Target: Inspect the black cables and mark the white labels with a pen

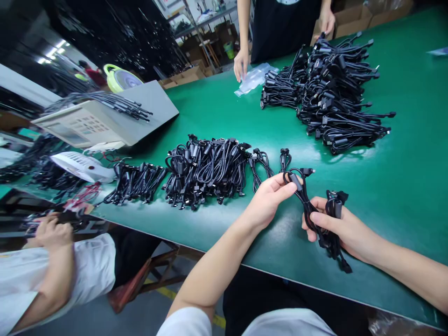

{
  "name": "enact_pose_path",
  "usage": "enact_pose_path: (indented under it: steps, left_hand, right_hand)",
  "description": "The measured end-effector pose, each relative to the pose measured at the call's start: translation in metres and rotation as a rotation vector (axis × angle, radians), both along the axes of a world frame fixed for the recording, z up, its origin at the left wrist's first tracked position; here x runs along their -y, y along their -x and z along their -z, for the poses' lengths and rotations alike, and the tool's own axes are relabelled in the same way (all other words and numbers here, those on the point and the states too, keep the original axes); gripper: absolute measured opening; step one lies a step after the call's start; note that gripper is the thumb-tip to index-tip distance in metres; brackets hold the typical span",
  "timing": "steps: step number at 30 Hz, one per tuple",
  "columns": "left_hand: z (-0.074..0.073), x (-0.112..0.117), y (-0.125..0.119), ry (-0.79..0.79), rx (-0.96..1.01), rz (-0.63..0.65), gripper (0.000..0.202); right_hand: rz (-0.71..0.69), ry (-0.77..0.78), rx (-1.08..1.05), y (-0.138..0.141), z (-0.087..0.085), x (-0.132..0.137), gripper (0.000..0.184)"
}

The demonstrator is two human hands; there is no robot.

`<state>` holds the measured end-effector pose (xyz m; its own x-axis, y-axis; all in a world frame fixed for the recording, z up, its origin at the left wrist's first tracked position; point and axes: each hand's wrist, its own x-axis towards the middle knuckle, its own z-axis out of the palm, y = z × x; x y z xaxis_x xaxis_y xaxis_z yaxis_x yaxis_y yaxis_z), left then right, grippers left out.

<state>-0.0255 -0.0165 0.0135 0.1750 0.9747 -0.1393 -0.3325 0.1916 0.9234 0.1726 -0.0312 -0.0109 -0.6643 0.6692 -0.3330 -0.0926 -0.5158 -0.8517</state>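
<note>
Between thumb and fingers my left hand (271, 198) pinches a coiled black cable (304, 193) near its thicker grey-black block. The lower end of that cable reaches my right hand (345, 228), whose fingers are wrapped round a bunch of black cables (334, 207) with connectors sticking out above and below. Just beyond my left hand, a single tied cable (285, 159) lies on the green table (280, 238). A few more loose cables (259, 165) lie to its left, beside a large heap of coiled cables (210, 170).
A bigger cable pile (336, 93) lies at the far side, near a co-worker's hands (241, 63) and a clear plastic bag (255, 79). At left are a smaller cable pile (136, 182), a beige device (115, 116) and a white fan-like object (82, 165). Another person (59, 261) sits at left.
</note>
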Motion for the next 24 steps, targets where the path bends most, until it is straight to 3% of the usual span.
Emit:
enact_pose_path:
  steps: [6,11,16,24]
  left_hand:
    - [-0.002,0.002,0.0,0.052,0.058,0.108,0.025]
    - [-0.002,0.003,-0.003,0.057,0.025,0.121,0.032]
    - [0.002,0.002,-0.006,-0.015,-0.018,0.096,0.046]
    - [0.002,0.003,-0.007,-0.107,-0.031,0.162,0.03]
  right_hand:
    - [-0.015,0.084,-0.143,-0.001,0.0,-0.004,0.039]
    - [0.003,0.191,-0.164,-0.002,0.002,-0.008,0.032]
    - [0.054,0.068,-0.103,0.001,0.002,-0.007,0.031]
    - [-0.022,-0.026,0.005,-0.002,0.01,-0.006,0.032]
